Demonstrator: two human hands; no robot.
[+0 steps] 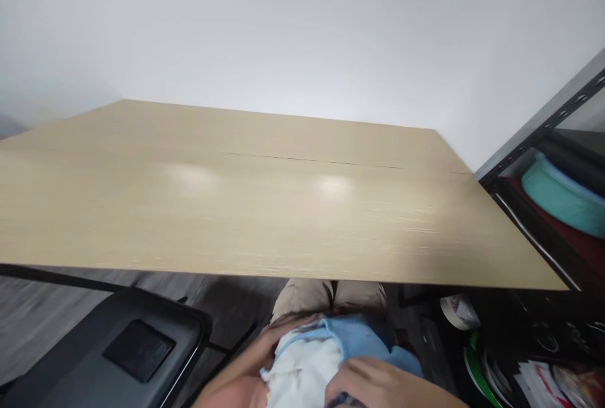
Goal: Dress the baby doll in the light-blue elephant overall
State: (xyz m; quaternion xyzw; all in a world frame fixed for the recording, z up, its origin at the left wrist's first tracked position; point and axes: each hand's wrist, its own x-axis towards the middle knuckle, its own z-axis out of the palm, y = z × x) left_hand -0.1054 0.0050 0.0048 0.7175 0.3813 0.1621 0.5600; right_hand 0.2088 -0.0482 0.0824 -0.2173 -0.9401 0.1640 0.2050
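A bundle of white and light blue cloth (307,367) lies crumpled on my lap, below the front edge of the table. Along the far side of this bundle rests my left hand (286,329), its fingers stretched out to the right. The thumb and palm are partly hidden by the fabric. My right hand (362,379) is at the near right of the bundle, fingers curled down onto the cloth. Some dark blue patterned fabric shows just under the right fingers.
In front of me spans a light wooden table (283,219) against a white wall (283,48). A black chair (85,357) with a dark phone-like slab (139,350) stands at left. On the right, a metal shelf frame (543,130) holds a teal rounded item (562,197), with clutter below.
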